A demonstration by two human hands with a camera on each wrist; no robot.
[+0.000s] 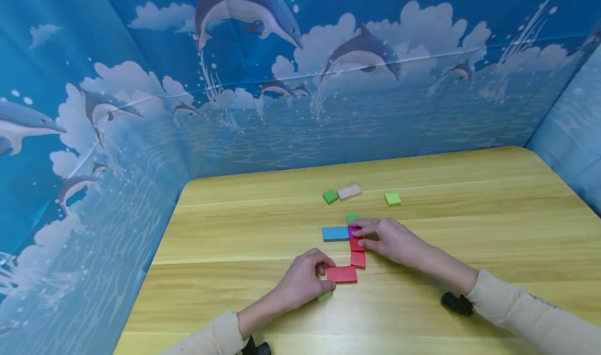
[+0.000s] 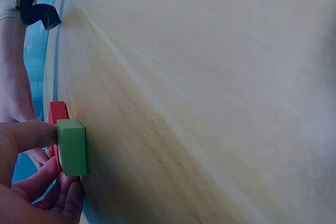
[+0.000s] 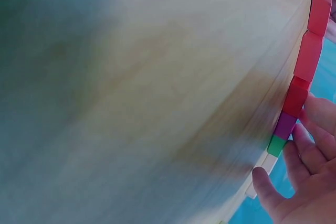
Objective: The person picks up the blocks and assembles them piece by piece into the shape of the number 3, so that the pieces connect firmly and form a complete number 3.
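Observation:
My left hand (image 1: 302, 279) pinches the left end of a long red block (image 1: 341, 274) between thumb and fingers. A light green block (image 1: 325, 296) lies by that thumb; it stands large in front of the red block in the left wrist view. My right hand (image 1: 394, 240) touches the bent row of blocks, fingertips on the purple block (image 1: 352, 232) and thumb at a red block (image 1: 357, 245). Below that sits another red block (image 1: 358, 260), reaching toward the long one. A green block (image 1: 352, 219) tops the row, and a blue block (image 1: 335, 234) extends left from the purple one.
Farther back on the wooden table (image 1: 235, 240) lie a green block (image 1: 330, 197), a plain wood block (image 1: 349, 191) and a light green block (image 1: 393, 199). A dolphin-printed curtain (image 1: 281, 125) borders the table's back and sides.

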